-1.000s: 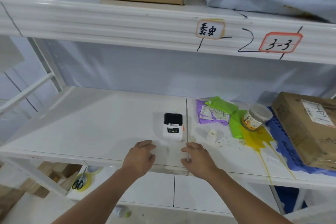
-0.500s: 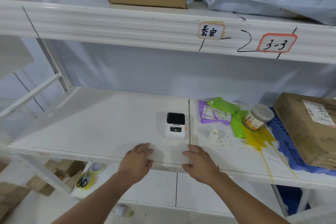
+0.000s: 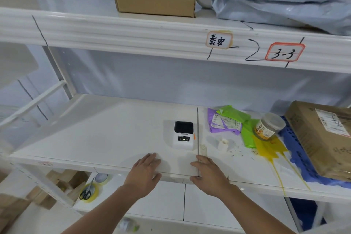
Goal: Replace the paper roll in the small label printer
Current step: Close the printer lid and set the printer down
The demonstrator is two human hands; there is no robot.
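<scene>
A small white label printer (image 3: 183, 137) with a black top panel stands on the white middle shelf (image 3: 95, 138), just left of the seam between two shelf boards. To its right lies a small white paper roll (image 3: 223, 144), with paper scraps around it. My left hand (image 3: 144, 173) rests flat on the shelf's front edge, below and left of the printer, fingers apart and holding nothing. On the same edge, right of the seam, my right hand (image 3: 209, 175) also lies flat and holds nothing. Neither hand touches the printer.
Purple and green pouches (image 3: 228, 121), a lidded jar (image 3: 269, 126), a yellow spill (image 3: 269, 148) and a cardboard box (image 3: 322, 138) crowd the shelf's right side. The upper shelf beam (image 3: 133, 32) hangs overhead with a box on it. Scissors on a tape roll (image 3: 88, 192) lie below.
My hands have stayed resting on the shelf's front edge. The view has shifted slightly, and a small scrap beside the seam has come into sight.
</scene>
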